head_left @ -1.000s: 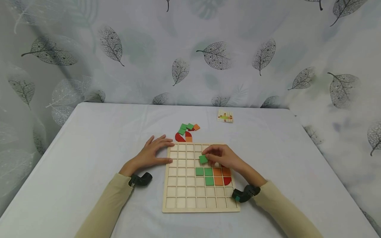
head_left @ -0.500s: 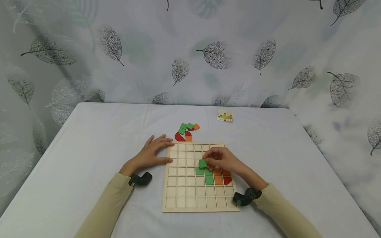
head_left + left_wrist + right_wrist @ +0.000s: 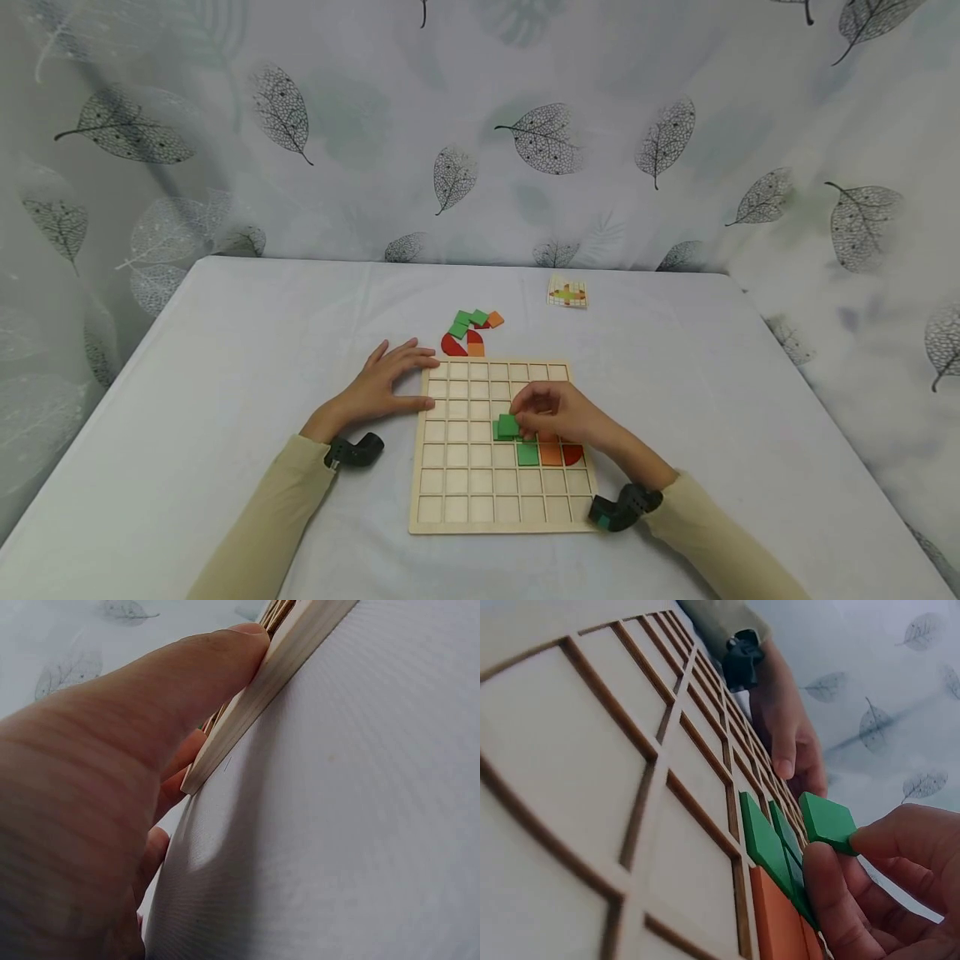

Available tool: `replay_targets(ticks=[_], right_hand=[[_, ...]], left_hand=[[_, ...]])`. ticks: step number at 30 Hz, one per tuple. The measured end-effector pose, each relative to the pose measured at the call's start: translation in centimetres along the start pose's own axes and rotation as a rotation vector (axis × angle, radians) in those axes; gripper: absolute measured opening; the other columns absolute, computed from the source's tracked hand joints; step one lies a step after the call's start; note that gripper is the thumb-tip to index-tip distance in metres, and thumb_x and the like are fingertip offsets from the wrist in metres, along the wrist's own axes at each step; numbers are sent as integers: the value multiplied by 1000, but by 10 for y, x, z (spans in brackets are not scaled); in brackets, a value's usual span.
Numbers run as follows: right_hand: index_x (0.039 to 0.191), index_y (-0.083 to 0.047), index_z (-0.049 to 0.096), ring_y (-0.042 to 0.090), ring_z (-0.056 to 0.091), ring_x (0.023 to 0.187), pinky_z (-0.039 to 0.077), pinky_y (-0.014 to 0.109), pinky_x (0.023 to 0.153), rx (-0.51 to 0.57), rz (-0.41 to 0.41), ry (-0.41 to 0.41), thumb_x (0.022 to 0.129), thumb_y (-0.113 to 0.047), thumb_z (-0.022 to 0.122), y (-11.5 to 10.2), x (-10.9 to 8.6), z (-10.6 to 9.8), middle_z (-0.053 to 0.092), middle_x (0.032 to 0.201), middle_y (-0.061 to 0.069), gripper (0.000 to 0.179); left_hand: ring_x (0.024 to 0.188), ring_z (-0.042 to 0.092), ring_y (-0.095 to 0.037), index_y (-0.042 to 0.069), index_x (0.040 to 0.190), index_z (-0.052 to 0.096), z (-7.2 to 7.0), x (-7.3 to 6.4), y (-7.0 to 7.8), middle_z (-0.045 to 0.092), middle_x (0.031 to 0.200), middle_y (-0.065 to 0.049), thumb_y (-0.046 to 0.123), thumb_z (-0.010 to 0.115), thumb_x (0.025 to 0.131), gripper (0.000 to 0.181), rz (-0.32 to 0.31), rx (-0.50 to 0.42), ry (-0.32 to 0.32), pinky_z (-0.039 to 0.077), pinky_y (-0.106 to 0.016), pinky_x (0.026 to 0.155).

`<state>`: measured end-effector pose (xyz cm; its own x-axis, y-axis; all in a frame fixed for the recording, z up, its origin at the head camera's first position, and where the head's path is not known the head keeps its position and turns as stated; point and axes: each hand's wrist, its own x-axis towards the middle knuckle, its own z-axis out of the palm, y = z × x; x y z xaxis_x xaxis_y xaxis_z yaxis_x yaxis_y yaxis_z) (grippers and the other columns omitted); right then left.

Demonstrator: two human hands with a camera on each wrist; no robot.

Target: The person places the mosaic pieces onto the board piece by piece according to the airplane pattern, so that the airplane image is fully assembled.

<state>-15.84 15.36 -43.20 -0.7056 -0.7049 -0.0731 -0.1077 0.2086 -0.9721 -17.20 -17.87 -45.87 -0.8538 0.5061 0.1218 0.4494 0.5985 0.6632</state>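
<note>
My right hand (image 3: 558, 412) pinches a green square tile (image 3: 829, 822) between thumb and fingers, close over the wooden grid board (image 3: 457, 505). In the head view the held tile overlaps a green tile lying in the grid. Other pieces sit in the cells beside it: a green tile (image 3: 528, 454), an orange tile (image 3: 551, 454) and a red rounded piece (image 3: 572, 454). Part of this group is hidden under my right hand. At the board's left edge, my left hand (image 3: 382, 387) rests with fingers spread, its thumb (image 3: 225, 664) touching the rim.
Beyond the board's far edge lies a loose cluster of green tiles (image 3: 459, 323), red rounded pieces (image 3: 452, 346) and an orange tile (image 3: 495, 319). A small pattern card (image 3: 567, 292) lies farther back on the white-covered table (image 3: 300, 308).
My right hand has moved toward me with the green tile, from above the coloured pieces to over the green tiles in the grid. The left hand has stayed in place.
</note>
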Motion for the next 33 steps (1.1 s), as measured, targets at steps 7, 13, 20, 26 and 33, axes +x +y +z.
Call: replay_targets(ticks=[7,13,20,26,33], right_hand=[[100,2,66,12,62,76,56,26,70,-133,-77,-6,92,-2,64,-1,-5,8,65,88,14,9],[97,-6,69,6,57,74,51,20,65,-268,-135,13,91,-5,67,1,-6,14,67,85,4,6],[94,-10,69,6,51,66,45,19,56,-335,-186,-2,90,-9,69,-1,-5,19,63,79,-2,4],[98,-12,71,3,49,63,43,18,52,-363,-271,-19,89,-7,70,1,-5,20,63,81,-5,10],[90,-16,70,6,49,64,42,17,54,-420,-291,-25,87,-10,73,2,-4,21,59,81,-4,7]], left_hand=[[147,23,-31,15,133,58,-1,0,0,50,145,-7,36,77,82,57,2,4,4,-3,-55,118],[147,23,-32,15,132,59,-2,0,1,50,145,-8,35,77,83,56,5,3,4,-3,-55,118],[147,23,-32,15,132,59,0,-1,-1,50,145,-7,34,77,83,55,6,-8,5,-3,-54,118],[147,23,-31,16,132,59,-1,0,-1,50,145,-7,35,77,83,55,7,-11,7,-4,-55,118],[147,23,-31,16,132,59,-1,0,0,50,145,-7,34,77,83,55,1,-8,2,-3,-55,118]])
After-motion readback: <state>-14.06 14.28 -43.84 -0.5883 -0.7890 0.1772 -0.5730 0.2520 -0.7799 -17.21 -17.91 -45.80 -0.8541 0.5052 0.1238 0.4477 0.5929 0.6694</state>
